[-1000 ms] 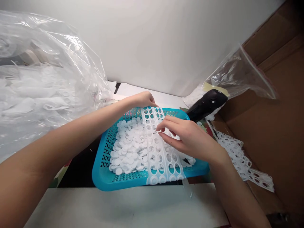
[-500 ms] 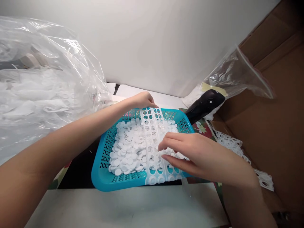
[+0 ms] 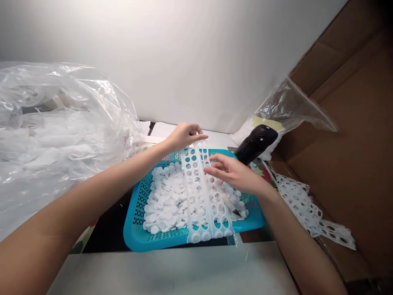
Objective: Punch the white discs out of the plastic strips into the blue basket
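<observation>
A white sheet with rows of round holes (image 3: 196, 186) lies lengthwise over a blue plastic basket (image 3: 138, 241), its near end across the front rim. Small white discs sit in the sheet's near rows. My left hand (image 3: 186, 135) pinches the far end of the sheet and holds it up above the back rim. Over the right side of the sheet is my right hand (image 3: 235, 172), fingers bent and apart, the fingertips at or just above the sheet. Loose white discs (image 3: 166, 200) fill much of the basket. A slim pointed thing (image 3: 231, 206) rests on the discs at right.
A big clear plastic bag (image 3: 61, 143) of white pieces bulges at left. Behind the basket's right corner stands a black handle-like object (image 3: 258, 141). Punched white sheets (image 3: 297, 203) lie by a cardboard box (image 3: 353, 143) at right, with a clear bag (image 3: 294, 106) over its edge.
My left hand has raised the sheet's far end a little. My right hand has moved away from me, up along the sheet, uncovering the basket's right front. The camera view has shifted slightly.
</observation>
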Action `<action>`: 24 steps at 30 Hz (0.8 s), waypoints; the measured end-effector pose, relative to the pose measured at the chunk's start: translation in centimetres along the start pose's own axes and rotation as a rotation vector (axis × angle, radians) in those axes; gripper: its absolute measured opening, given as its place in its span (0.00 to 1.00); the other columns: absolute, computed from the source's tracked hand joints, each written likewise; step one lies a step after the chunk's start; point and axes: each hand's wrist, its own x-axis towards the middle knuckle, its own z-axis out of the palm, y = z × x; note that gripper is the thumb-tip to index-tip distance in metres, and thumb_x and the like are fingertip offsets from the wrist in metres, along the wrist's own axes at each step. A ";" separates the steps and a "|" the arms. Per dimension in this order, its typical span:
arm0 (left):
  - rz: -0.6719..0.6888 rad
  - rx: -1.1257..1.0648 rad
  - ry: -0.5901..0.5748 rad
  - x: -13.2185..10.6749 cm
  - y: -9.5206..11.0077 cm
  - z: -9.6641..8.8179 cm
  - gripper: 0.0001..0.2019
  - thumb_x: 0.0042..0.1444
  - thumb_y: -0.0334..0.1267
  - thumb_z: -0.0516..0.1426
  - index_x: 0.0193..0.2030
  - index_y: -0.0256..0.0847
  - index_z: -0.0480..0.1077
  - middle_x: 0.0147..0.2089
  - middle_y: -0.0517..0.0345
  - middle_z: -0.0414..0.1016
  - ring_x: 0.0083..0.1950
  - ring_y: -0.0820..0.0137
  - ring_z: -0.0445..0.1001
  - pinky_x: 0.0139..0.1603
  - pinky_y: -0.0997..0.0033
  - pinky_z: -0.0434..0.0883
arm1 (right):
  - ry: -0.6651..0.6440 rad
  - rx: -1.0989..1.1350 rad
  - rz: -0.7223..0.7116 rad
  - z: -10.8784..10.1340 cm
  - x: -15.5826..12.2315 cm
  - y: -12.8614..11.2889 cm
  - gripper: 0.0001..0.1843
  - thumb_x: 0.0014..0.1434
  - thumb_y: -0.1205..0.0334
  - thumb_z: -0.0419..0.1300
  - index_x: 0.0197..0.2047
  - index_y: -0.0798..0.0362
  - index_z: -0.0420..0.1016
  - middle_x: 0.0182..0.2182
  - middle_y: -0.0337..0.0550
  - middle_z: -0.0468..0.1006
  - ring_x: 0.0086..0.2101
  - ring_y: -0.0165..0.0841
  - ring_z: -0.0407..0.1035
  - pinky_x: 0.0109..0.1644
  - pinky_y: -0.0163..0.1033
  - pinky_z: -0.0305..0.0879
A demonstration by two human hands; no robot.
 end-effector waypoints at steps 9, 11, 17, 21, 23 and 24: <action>0.024 -0.048 -0.151 -0.2 0.5 -0.4 0.15 0.48 0.50 0.54 0.27 0.38 0.66 0.16 0.67 0.50 0.18 0.80 0.47 0.18 0.75 0.46 | -0.158 0.420 0.019 -0.7 -0.3 -0.7 0.24 0.52 0.55 0.58 0.50 0.52 0.56 0.31 0.39 0.73 0.29 0.30 0.73 0.30 0.32 0.67; 0.004 -0.066 -0.203 -0.2 0.7 -0.7 0.15 0.48 0.51 0.54 0.28 0.38 0.66 0.17 0.66 0.51 0.18 0.80 0.48 0.18 0.75 0.46 | -0.166 0.428 0.014 -0.9 -0.5 -0.7 0.24 0.52 0.56 0.57 0.50 0.52 0.55 0.32 0.40 0.73 0.28 0.30 0.73 0.30 0.33 0.68; -0.042 -0.068 -0.286 0.0 1.7 -1.3 0.18 0.51 0.53 0.49 0.32 0.38 0.65 0.23 0.60 0.63 0.21 0.79 0.56 0.21 0.76 0.54 | -0.102 0.366 -0.017 -0.7 0.1 0.3 0.18 0.51 0.59 0.58 0.44 0.52 0.58 0.29 0.38 0.72 0.27 0.29 0.72 0.31 0.34 0.69; -0.044 0.049 -0.392 0.0 2.4 -1.4 0.22 0.51 0.56 0.46 0.35 0.38 0.66 0.27 0.57 0.68 0.24 0.76 0.62 0.24 0.75 0.56 | -0.108 0.330 -0.048 -0.9 0.4 0.9 0.14 0.51 0.57 0.59 0.38 0.53 0.61 0.27 0.38 0.71 0.28 0.29 0.71 0.30 0.33 0.68; -0.027 0.107 -0.462 -0.2 2.7 -1.5 0.21 0.49 0.56 0.47 0.32 0.38 0.66 0.25 0.59 0.66 0.23 0.76 0.60 0.23 0.75 0.54 | -0.108 0.310 -0.059 -1.2 0.4 1.1 0.13 0.51 0.57 0.58 0.37 0.54 0.62 0.27 0.38 0.72 0.29 0.28 0.70 0.31 0.33 0.68; -0.011 0.126 -0.493 -0.3 2.7 -1.5 0.20 0.48 0.56 0.48 0.28 0.38 0.66 0.22 0.61 0.63 0.22 0.76 0.58 0.22 0.74 0.53 | -0.110 0.299 -0.065 -1.4 0.4 1.1 0.12 0.51 0.57 0.58 0.37 0.54 0.63 0.28 0.39 0.72 0.29 0.28 0.70 0.31 0.33 0.68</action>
